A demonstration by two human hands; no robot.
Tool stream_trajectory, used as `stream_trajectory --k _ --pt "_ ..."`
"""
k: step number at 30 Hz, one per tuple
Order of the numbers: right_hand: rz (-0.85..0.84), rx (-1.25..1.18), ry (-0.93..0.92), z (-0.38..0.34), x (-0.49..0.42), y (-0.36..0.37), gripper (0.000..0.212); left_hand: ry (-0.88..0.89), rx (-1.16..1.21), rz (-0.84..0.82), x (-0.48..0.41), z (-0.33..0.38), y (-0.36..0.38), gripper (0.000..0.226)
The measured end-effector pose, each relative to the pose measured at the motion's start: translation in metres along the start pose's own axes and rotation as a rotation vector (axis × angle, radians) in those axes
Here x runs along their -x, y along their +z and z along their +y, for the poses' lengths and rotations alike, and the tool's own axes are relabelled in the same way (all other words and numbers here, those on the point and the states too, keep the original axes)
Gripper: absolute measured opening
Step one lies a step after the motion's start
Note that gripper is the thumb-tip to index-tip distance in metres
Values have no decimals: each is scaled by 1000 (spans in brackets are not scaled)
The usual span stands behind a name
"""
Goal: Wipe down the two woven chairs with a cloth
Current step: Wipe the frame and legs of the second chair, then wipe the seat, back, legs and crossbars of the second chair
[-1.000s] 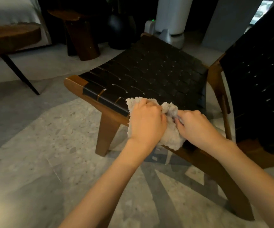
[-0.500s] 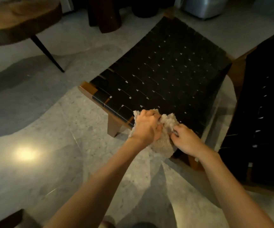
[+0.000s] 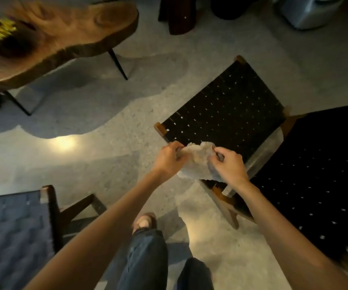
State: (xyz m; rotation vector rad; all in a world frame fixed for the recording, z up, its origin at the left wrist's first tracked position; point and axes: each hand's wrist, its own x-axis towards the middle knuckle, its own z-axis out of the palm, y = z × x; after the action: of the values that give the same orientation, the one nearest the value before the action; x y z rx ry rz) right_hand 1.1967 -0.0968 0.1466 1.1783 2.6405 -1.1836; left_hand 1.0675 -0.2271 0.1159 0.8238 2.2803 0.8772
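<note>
A pale fluffy cloth (image 3: 197,162) is stretched between both my hands in front of me. My left hand (image 3: 169,160) pinches its left edge and my right hand (image 3: 229,164) pinches its right edge. Just beyond the cloth is the black woven seat (image 3: 223,114) of a wood-framed chair, and its woven backrest (image 3: 319,176) fills the right side. The cloth hangs over the seat's near corner; whether it touches the weave cannot be told. A second woven chair (image 3: 12,231), greyish, shows at the lower left.
A live-edge wooden table (image 3: 64,36) on thin black legs stands at the upper left. A dark wooden stool (image 3: 177,15) and a silver appliance (image 3: 309,11) are at the top. My legs and one foot (image 3: 143,222) stand on the terrazzo floor between the chairs.
The view has tilted down and pulled back, bringing the second chair and my legs into sight. My hands moved apart, spreading the bunched cloth open and lifting it off the seat edge.
</note>
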Motion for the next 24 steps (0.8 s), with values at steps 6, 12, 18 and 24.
stream_trajectory --k 6,12,18,24 --pt "-78 -85 -201 -139 36 -38 29 -23 128 195 82 23 -129 24" --pt "-265 -49 -379 -241 33 -15 63 -25 89 334 122 -8 -216 41" --pt "-438 291 -627 -332 20 38 36 -75 28 412 155 -54 -287 27" --pt "-492 522 -863 -407 -3 96 28 -239 -33 565 188 -99 -331 33"
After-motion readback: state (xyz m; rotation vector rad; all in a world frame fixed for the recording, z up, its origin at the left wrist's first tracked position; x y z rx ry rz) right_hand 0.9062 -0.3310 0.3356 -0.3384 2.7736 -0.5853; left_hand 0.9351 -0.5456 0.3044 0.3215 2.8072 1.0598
